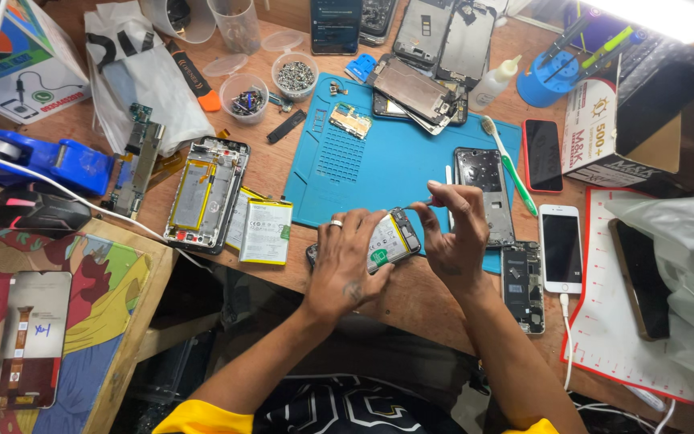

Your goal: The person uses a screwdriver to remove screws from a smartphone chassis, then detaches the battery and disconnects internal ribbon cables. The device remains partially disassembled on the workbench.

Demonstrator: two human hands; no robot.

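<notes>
Cluttered wooden workbench point(411, 301), phone-repair setup, blue silicone work mat point(379, 173) in the middle.

Opened phone point(391, 241) sits at the near edge of the mat, partly over bare wood, back off, battery with yellow/white label and a green patch exposed. Long axis runs diagonally, lower-left to upper-right. Left hand point(347, 261) lies over its lower-left end, fingers curled and pressed down on the body to steady it; ring on one finger. Right hand point(453, 233) is at the upper-right end, thumb and forefinger pinched on a thin metal tool point(419, 205), probably tweezers; tip points left at the phone's top corner. So the work point lies just left of the right fingertips; right hand is the nearer one to it.

Around it: dark bare phone frame point(483, 193) just beside the right hand, a green-handled toothbrush point(512, 169) past it, white phone point(560, 247) on a cable to the right. Left of the mat: loose flat battery point(265, 233), gutted phone with yellow-rimmed battery point(206, 193). Small clear plastic cups of screws point(295, 76) at the back; blue tape dispenser point(42, 161) far left.
</notes>
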